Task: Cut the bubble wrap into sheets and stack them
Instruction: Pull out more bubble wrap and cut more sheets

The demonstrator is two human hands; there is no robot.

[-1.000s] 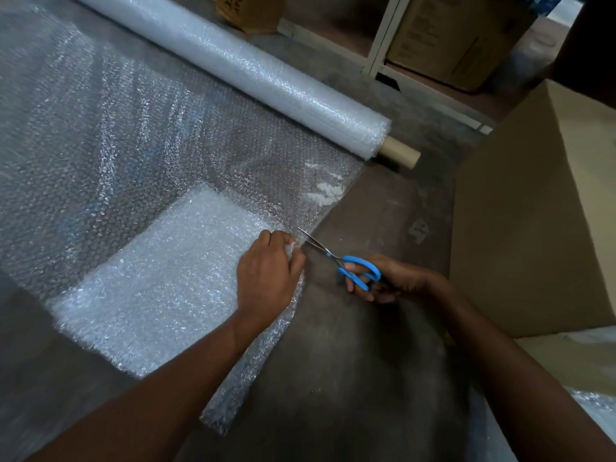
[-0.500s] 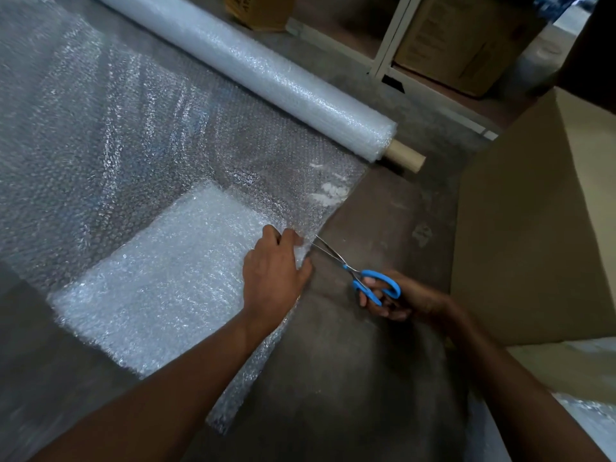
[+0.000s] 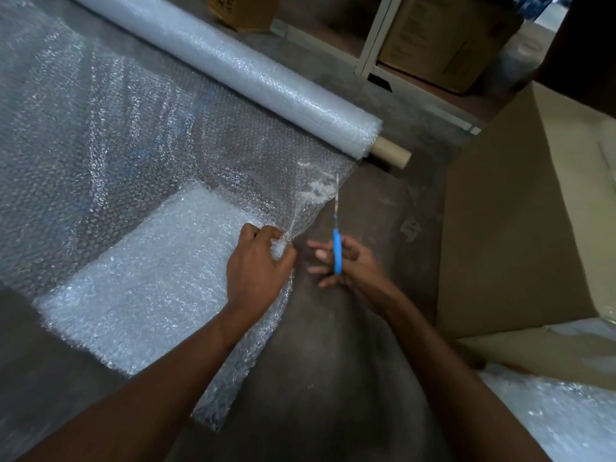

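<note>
Here, the bubble wrap is seen unrolled across the grey floor from a long roll, whose cardboard core sticks out at the right end. A corner of the sheet's right edge is bunched and gripped by the left hand, its fingers curled tight on the film, so that the wrap is pulled taut toward the roll. A whiter patch of layered wrap lies under the sheet, just left of that hand. Blue-handled scissors are held in the right hand, some fingers clamped on the handle and others spread, with the blades pointed up at the sheet's edge. A large cardboard box stands at the right, and 2 more are seen by the shelving behind.
</note>
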